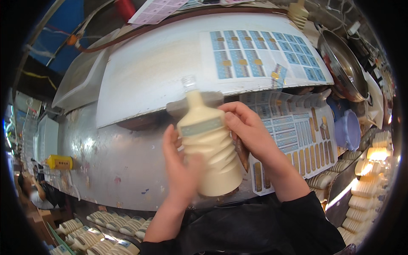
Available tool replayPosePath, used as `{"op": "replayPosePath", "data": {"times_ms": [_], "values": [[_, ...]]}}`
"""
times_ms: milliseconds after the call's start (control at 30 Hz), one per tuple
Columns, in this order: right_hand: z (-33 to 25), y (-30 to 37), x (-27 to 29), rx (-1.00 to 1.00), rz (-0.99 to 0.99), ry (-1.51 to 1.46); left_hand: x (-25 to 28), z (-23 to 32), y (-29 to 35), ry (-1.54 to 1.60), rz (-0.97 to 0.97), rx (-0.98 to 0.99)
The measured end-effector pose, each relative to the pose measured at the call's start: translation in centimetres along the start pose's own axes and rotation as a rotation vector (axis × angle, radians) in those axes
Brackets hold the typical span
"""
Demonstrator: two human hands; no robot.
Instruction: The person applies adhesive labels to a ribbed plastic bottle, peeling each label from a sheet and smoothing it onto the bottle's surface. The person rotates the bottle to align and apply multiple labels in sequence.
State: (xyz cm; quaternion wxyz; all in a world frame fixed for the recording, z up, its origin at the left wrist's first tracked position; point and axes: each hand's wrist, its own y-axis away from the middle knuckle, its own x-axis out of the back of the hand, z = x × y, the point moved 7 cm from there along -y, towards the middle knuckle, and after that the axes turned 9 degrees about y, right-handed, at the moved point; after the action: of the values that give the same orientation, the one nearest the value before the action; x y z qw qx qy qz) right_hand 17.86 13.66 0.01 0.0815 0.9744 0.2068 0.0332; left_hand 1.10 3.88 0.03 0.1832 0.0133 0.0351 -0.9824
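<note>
A cream bottle with twisted ridges and a clear threaded neck stands tilted in front of me. A grey-green label band lies across its shoulder. My left hand, partly blurred, is closed round the bottle's left side. At the right end of the band, my right hand presses its thumb and fingertips against the bottle. A brown pointed stick sticks down from under that hand's fingers. Right of the bottle lies a sheet of blue and gold stickers.
A raised white board holds another sticker sheet. A yellow bottle lies at left on the metal table. At right are a metal pan and purple bucket. Several cream bottles fill racks right and lower left.
</note>
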Motion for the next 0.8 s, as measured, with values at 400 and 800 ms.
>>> {"op": "replayPosePath", "data": {"times_ms": [400,800], "values": [[0.8,-0.7,0.0,0.009,-0.016,-0.016,-1.1,-2.4,-3.6,0.443,-0.007,0.272],[1.3,-0.8,0.0,-0.023,0.035,-0.054,-1.6,-2.2,-3.8,0.513,-0.046,0.284]]}}
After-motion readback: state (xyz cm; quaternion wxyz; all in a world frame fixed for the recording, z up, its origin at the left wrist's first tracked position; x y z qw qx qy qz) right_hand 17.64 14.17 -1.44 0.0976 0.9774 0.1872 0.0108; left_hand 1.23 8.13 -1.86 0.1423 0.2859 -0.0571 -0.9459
